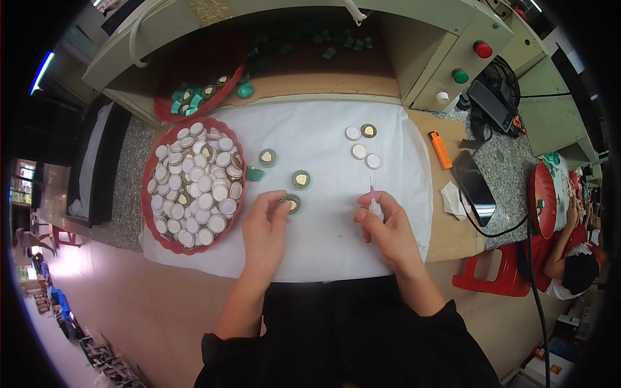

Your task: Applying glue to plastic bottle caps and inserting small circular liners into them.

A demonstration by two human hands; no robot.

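Note:
My left hand [265,226] is closed, thumb and forefinger pinching the rim of a green fluted cap [294,204] with a pale gold centre. Two similar caps, one nearer [301,180] and one farther [267,157], lie face up just beyond it. A small green cup [255,173] sits against the basket. In my closed right hand [388,226] is a small white squeeze bottle [374,207] with a thin purple needle tip pointing away from me. Beyond that tip lie several round caps, among them a white-faced one [373,161] and a gold-centred one [369,130].
A red basket [240,145] heaped with white-faced caps stands at left. Behind it, another red basket [169,111] holds green caps. White paper [336,242] covers the worktop. An orange lighter-like object [440,150], a phone [474,184] and a black cable lie right. Another person sits far right.

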